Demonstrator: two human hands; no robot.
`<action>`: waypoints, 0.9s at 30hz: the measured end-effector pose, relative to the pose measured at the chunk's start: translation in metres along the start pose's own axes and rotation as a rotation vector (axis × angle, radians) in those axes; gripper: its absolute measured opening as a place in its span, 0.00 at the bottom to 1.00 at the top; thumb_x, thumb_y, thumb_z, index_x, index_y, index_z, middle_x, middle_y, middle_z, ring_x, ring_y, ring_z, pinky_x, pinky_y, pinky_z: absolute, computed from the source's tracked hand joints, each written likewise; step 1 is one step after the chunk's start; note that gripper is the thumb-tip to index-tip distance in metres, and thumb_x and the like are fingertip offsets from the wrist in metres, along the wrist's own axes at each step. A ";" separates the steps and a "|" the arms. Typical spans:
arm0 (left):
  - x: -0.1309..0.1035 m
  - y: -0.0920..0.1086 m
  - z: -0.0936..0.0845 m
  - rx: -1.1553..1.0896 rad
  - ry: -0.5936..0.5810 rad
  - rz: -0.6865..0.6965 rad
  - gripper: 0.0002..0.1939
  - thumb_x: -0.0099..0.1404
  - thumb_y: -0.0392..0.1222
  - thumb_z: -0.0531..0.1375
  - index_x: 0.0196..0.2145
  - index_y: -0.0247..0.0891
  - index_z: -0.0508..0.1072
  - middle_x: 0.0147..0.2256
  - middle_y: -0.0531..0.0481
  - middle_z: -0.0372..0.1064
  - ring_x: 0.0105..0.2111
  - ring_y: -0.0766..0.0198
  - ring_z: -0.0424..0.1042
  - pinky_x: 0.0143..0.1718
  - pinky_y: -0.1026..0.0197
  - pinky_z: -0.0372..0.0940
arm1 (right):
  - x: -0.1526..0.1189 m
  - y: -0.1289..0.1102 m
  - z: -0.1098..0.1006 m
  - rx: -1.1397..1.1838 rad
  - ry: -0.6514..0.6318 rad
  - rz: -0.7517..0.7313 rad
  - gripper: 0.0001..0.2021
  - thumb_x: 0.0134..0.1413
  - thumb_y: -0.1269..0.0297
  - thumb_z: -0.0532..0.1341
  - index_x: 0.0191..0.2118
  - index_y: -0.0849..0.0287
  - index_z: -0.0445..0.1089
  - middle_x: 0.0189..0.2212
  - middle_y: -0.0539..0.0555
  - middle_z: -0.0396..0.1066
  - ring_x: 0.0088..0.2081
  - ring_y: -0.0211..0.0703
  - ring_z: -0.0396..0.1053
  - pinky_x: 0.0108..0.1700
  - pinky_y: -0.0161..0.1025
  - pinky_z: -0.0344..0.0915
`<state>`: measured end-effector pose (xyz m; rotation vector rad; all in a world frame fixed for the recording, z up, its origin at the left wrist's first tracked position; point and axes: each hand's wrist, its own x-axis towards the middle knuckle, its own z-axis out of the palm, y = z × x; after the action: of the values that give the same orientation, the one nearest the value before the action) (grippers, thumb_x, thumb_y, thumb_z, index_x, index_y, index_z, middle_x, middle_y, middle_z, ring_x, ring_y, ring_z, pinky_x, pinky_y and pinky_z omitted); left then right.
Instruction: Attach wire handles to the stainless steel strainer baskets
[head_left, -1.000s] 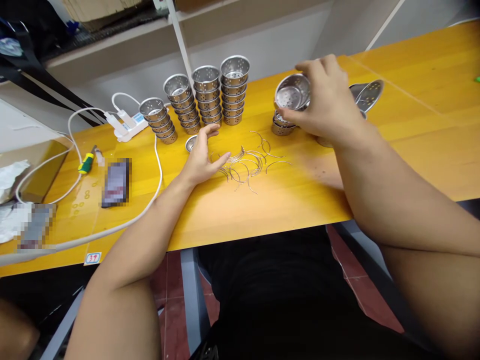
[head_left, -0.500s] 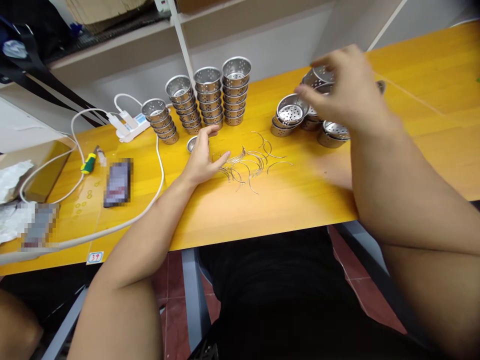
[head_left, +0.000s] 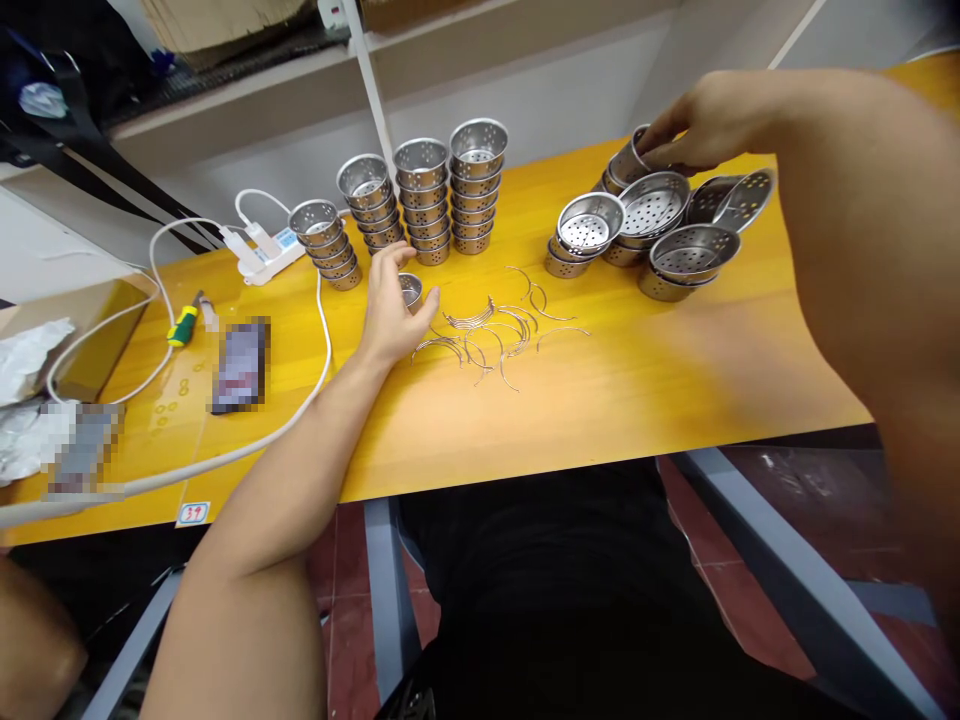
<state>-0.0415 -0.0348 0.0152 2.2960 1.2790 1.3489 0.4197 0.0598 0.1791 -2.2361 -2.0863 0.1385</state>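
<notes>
"Since half a second ago, what has shifted in the head view?"

"The right hand (head_left: 701, 125) has gone from above the middle of the loose cups to their far side, at a tilted, silvery, perforated metal cup (head_left: 628, 165). The left hand (head_left: 384, 318) has slid a little leftward."

"Is the right one gripping?"

"Its fingers reach the tilted cup's rim, but I can't tell whether they are closed on it."

"And the left?"

"Holding nothing, fingers and thumb spread apart. A small, round, silvery metal cup (head_left: 412, 289) shows in the gap between them; whether they touch it, I can't tell."

"What lies nearby?"

"Thin, curved, silvery metal wires (head_left: 491, 335), scattered on the yellow wooden table (head_left: 480, 430), just right of the left hand. Behind them, four upright columns of nested, perforated metal cups (head_left: 422, 205). In front of the right hand, shiny perforated metal bowls (head_left: 694, 255), some stacked, one leaning on its side."

"Further left?"

"A white plastic power strip (head_left: 271, 262) beside the columns, then a green-and-yellow-handled tool (head_left: 182, 327) and a dark, blurred-out rectangular device (head_left: 241, 365)."
</notes>
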 end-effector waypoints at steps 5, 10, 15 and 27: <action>-0.001 -0.003 0.001 0.001 -0.018 0.015 0.36 0.76 0.56 0.72 0.72 0.49 0.65 0.78 0.33 0.67 0.83 0.35 0.68 0.90 0.27 0.59 | 0.009 -0.009 0.001 -0.028 -0.019 0.023 0.20 0.74 0.63 0.77 0.65 0.62 0.92 0.50 0.58 0.90 0.38 0.36 0.66 0.52 0.48 0.68; -0.001 -0.007 0.001 0.009 -0.030 0.027 0.35 0.76 0.52 0.72 0.73 0.50 0.65 0.79 0.35 0.67 0.83 0.36 0.68 0.90 0.27 0.60 | 0.001 -0.018 0.008 0.011 0.065 0.055 0.17 0.73 0.63 0.79 0.62 0.63 0.93 0.54 0.61 0.91 0.35 0.35 0.63 0.53 0.49 0.68; -0.001 -0.007 0.001 0.009 -0.032 0.009 0.36 0.74 0.48 0.74 0.73 0.49 0.65 0.79 0.34 0.67 0.83 0.36 0.68 0.92 0.26 0.57 | 0.003 -0.021 0.012 -0.023 0.077 0.058 0.15 0.69 0.60 0.81 0.55 0.64 0.94 0.52 0.62 0.92 0.32 0.35 0.61 0.50 0.49 0.68; -0.009 -0.045 0.006 0.014 0.022 -0.404 0.62 0.52 0.35 0.86 0.75 0.45 0.59 0.77 0.26 0.66 0.83 0.22 0.68 0.91 0.13 0.54 | -0.038 -0.030 -0.006 0.136 0.298 0.061 0.19 0.79 0.65 0.74 0.65 0.73 0.90 0.61 0.79 0.88 0.63 0.60 0.87 0.60 0.54 0.74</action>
<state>-0.0645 -0.0131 -0.0182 1.8924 1.6506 1.2256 0.3884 0.0236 0.1887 -2.0936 -1.8005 -0.0463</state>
